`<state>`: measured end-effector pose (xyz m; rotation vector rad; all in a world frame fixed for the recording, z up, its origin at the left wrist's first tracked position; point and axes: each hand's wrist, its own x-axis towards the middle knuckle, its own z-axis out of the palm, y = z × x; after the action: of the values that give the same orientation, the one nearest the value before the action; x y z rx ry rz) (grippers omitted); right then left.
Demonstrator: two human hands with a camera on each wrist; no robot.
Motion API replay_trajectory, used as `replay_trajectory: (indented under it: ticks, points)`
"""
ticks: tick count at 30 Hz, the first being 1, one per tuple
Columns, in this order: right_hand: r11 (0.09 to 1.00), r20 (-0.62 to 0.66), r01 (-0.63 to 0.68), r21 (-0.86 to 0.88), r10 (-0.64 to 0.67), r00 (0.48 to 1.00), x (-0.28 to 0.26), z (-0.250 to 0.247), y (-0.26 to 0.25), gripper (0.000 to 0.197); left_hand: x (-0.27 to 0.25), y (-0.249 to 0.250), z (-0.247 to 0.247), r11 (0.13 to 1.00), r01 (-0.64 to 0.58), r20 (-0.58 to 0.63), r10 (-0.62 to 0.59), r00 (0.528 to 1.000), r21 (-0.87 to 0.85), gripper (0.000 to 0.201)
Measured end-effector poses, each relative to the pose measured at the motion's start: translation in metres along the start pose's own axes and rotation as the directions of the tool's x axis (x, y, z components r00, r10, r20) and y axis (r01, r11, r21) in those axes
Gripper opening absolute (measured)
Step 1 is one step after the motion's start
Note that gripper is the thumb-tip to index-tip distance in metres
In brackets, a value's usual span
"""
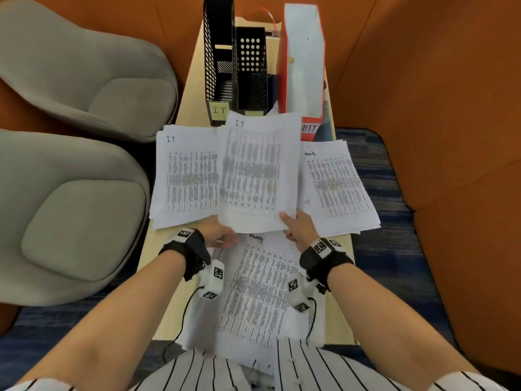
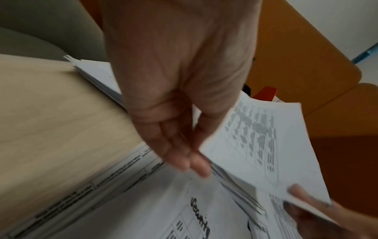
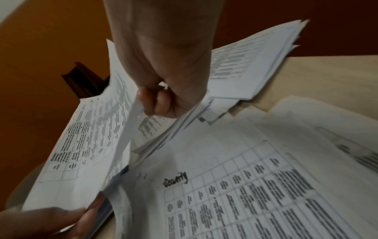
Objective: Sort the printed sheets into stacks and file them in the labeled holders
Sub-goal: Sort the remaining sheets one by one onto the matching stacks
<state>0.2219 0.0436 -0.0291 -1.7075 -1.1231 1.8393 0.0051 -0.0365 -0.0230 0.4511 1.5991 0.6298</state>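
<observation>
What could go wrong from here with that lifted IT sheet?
1. The right hand pinches the lifted white printed sheet marked IT by one bottom corner only; it looks likely to sag or slip.
2. The white stack marked IT overhangs the pale wooden table; a careless drop could push sheets off.
3. The fanned white stack marked Security could mix with neighbours.

Your kit: striped shirt, two instrumented wrist bands.

You wear a white short-sleeved shirt (image 1: 282,368) with thin black vertical stripes and white buttons down the front. Each forearm is bare. Your left wrist band (image 1: 189,249) and right wrist band (image 1: 324,255) are black, each topped with a white square tag printed with a black-and-white code. A white camera block (image 1: 212,280) with similar codes hangs under each wrist; a thin black cable (image 1: 183,314) trails from it.
</observation>
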Motion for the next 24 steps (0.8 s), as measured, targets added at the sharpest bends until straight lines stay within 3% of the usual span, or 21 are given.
replay_trajectory:
  ticks: [2,4,6,7,9,12,14,17,20,22,23,24]
  points:
    - [0.998,0.075,0.062,0.014,-0.063,0.995,-0.001,0.014,-0.014,0.024,0.0,-0.003,-0.007,0.996,-0.044,-0.19,0.029,0.981,-0.076,0.028]
    - [0.997,0.109,0.077,-0.001,-0.077,0.991,0.004,0.023,-0.026,0.033,0.01,-0.002,-0.029,0.976,-0.074,-0.377,-0.01,0.926,-0.206,0.029]
    - [0.972,0.108,0.096,-0.213,-0.074,0.991,0.012,0.026,-0.028,0.041,0.016,0.001,-0.055,0.926,-0.047,-0.448,-0.136,0.884,-0.375,0.026]
    - [0.909,0.121,0.112,-0.402,-0.068,0.99,0.016,0.025,-0.026,0.043,0.02,0.0,-0.07,0.911,-0.04,-0.47,-0.174,0.865,-0.411,0.023]
    - [0.664,0.192,0.151,-0.733,-0.011,0.981,0.02,0.024,-0.016,0.048,0.025,-0.003,-0.093,0.925,-0.027,-0.503,-0.182,0.845,-0.379,0.022]
    - [0.336,0.214,0.171,-0.926,0.095,0.972,0.025,0.028,0.004,0.079,0.028,-0.007,-0.115,0.952,-0.017,-0.518,-0.151,0.842,-0.305,0.02]
    - [0.211,0.191,0.173,-0.962,0.068,0.979,0.028,0.028,0.013,0.093,0.034,-0.01,-0.126,0.974,0.004,-0.542,-0.129,0.831,-0.226,0.035]
    - [0.153,0.177,0.169,-0.974,0.039,0.983,0.03,0.027,0.027,0.115,0.041,-0.013,-0.132,0.994,0.041,-0.535,-0.09,0.84,-0.104,0.04]
    - [0.105,0.168,0.167,-0.98,-0.007,0.986,0.028,0.024,0.048,0.108,0.042,-0.007,-0.126,0.997,0.031,-0.579,-0.067,0.813,-0.071,0.039]
    - [0.11,0.147,0.15,-0.983,-0.033,0.989,0.026,0.021,0.056,0.104,0.036,-0.003,-0.123,0.991,0.07,-0.586,-0.126,0.801,-0.116,0.042]
    - [0.12,0.124,0.127,-0.985,-0.033,0.992,0.027,0.019,0.058,0.104,0.035,-0.002,-0.12,0.988,0.146,-0.62,-0.145,0.771,-0.05,0.051]
    - [0.122,0.11,0.114,-0.986,-0.038,0.993,0.027,0.019,0.058,0.106,0.034,-0.001,-0.115,0.972,0.232,-0.697,-0.151,0.701,0.023,0.061]
